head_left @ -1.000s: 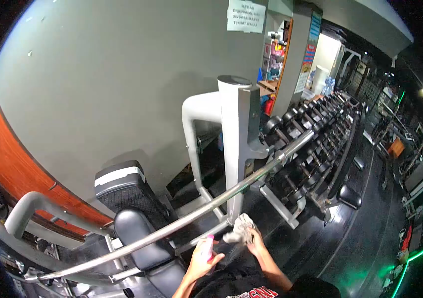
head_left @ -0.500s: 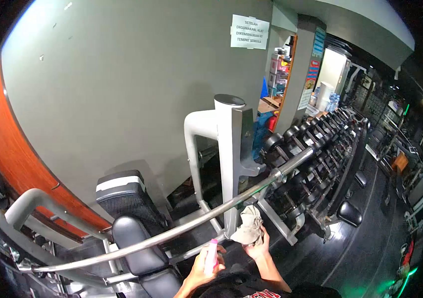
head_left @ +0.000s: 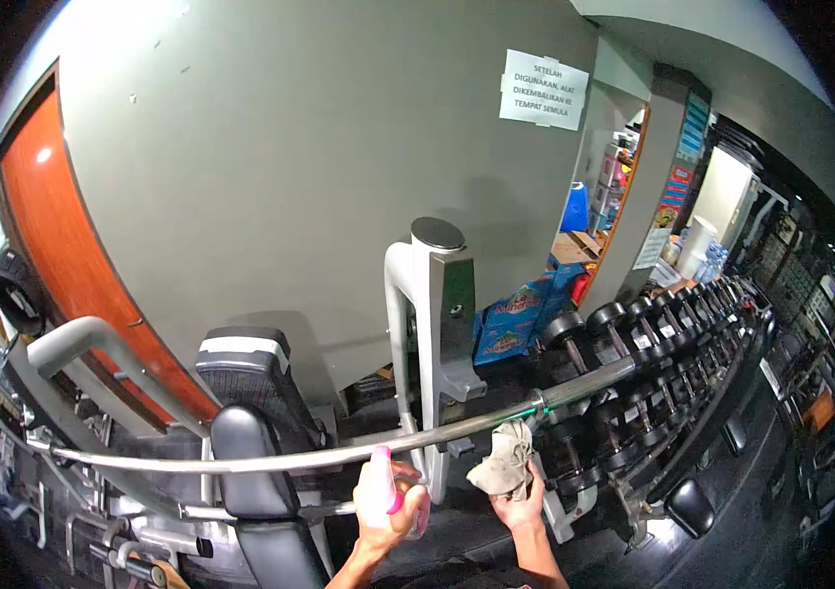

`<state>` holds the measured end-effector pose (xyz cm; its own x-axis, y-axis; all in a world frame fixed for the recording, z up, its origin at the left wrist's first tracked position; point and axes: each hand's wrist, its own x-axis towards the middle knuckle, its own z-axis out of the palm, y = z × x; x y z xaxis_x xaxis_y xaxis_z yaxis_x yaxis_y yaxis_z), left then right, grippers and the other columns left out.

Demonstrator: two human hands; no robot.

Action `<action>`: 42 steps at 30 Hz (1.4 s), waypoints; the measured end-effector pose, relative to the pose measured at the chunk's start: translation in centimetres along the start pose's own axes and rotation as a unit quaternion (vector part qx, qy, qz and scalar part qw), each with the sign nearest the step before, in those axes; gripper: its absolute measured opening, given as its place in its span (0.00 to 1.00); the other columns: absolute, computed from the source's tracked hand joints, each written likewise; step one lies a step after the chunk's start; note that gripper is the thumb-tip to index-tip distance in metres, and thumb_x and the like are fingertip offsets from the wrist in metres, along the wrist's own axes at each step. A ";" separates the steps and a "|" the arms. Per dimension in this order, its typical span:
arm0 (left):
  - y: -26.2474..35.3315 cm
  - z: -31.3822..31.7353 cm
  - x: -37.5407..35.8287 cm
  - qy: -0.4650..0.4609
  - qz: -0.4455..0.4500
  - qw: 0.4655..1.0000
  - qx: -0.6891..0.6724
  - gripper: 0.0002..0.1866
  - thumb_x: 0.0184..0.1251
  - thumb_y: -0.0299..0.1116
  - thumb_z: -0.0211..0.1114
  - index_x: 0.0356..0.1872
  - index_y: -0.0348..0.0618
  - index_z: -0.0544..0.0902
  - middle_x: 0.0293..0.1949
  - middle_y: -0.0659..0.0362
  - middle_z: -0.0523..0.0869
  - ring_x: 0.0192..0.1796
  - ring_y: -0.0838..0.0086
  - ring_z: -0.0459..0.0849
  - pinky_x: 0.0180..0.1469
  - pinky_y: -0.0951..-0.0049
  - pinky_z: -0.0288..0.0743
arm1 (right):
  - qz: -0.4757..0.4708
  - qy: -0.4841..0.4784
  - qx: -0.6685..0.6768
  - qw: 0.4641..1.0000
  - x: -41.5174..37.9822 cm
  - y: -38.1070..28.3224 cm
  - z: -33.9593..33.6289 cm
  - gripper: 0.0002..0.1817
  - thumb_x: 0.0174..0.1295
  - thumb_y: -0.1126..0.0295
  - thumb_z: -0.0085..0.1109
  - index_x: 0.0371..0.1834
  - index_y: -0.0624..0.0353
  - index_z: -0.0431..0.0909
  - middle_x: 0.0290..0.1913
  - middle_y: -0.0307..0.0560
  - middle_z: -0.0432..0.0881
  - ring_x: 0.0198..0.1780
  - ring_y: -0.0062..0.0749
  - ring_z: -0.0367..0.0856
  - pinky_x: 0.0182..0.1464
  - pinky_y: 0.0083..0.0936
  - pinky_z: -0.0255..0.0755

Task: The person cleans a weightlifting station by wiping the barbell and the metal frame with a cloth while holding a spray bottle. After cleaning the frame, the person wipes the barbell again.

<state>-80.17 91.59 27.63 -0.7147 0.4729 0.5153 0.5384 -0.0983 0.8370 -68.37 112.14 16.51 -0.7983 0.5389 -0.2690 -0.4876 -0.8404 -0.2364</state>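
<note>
My left hand (head_left: 371,515) is closed around a pink and white spray bottle (head_left: 384,479), its pink nozzle pointing up close to the bar. The bottle's lower part is partly hidden by my fingers. A crumpled light grey cloth (head_left: 502,463) is gripped in my right hand (head_left: 523,505), just below the bar's right part. The long metal barbell bar (head_left: 280,462) runs across the bench station in front of me. Under the bar sits a black padded bench (head_left: 253,461). Both hands appear slightly apart from the bar.
A white upright post (head_left: 429,324) stands behind the bar. To the right is a rack of dumbbells (head_left: 648,339), with blue boxes (head_left: 514,324) by the wall. A curved grey frame (head_left: 94,339) rises at left near an orange door (head_left: 69,196). A paper sign (head_left: 543,90) hangs on the wall.
My left hand has raised the spray bottle toward the bar and turned it. My right hand, with the cloth, has shifted slightly. The view has swung, showing more of the door and boxes.
</note>
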 end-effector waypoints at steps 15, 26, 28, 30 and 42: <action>4.5 7.3 3.6 0.036 -0.062 0.997 0.026 0.08 0.62 0.23 0.63 0.39 0.35 0.73 0.25 0.60 0.78 0.23 0.78 0.81 0.27 0.76 0.75 | 0.062 -0.062 -0.090 0.992 3.1 -6.3 1.4 0.25 0.68 0.56 0.46 0.65 0.55 0.69 0.61 0.44 0.76 0.62 0.42 0.75 0.65 0.45 0.66; 5.4 7.6 5.9 0.088 0.052 0.993 0.055 0.10 0.61 0.24 0.68 0.38 0.38 0.74 0.23 0.61 0.79 0.23 0.82 0.78 0.25 0.79 0.72 | 0.033 -0.130 -0.087 0.987 2.9 -5.4 6.3 0.25 0.71 0.51 0.45 0.66 0.50 0.68 0.63 0.43 0.74 0.64 0.40 0.72 0.67 0.42 0.65; 5.1 7.5 6.1 0.087 0.100 0.986 0.100 0.11 0.60 0.24 0.68 0.38 0.38 0.74 0.22 0.60 0.79 0.22 0.81 0.78 0.25 0.79 0.72 | -0.008 -0.132 -0.125 0.983 4.7 -5.5 7.8 0.24 0.71 0.54 0.47 0.67 0.50 0.67 0.63 0.43 0.74 0.64 0.39 0.72 0.67 0.42 0.64; 5.1 7.6 5.9 0.082 0.062 0.995 0.013 0.11 0.60 0.24 0.68 0.38 0.38 0.74 0.22 0.60 0.79 0.23 0.81 0.78 0.26 0.79 0.72 | -0.077 -0.127 -0.165 0.975 6.6 -5.7 9.6 0.24 0.70 0.61 0.52 0.68 0.51 0.65 0.64 0.42 0.73 0.65 0.36 0.71 0.67 0.40 0.64; 3.4 4.7 3.5 0.017 0.008 0.998 -0.066 0.10 0.59 0.21 0.67 0.39 0.37 0.75 0.27 0.59 0.81 0.24 0.81 0.80 0.27 0.79 0.74 | -0.602 -0.229 -0.699 0.311 7.6 -1.1 25.3 0.35 0.45 0.82 0.62 0.59 0.38 0.78 0.57 0.47 0.77 0.56 0.46 0.76 0.60 0.38 0.73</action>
<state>-78.72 97.06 31.37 -0.7229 0.4401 0.5326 0.4873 -0.2217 0.8446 -82.90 115.70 38.37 -0.4571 0.0808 0.8858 -0.1550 0.9734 -0.1687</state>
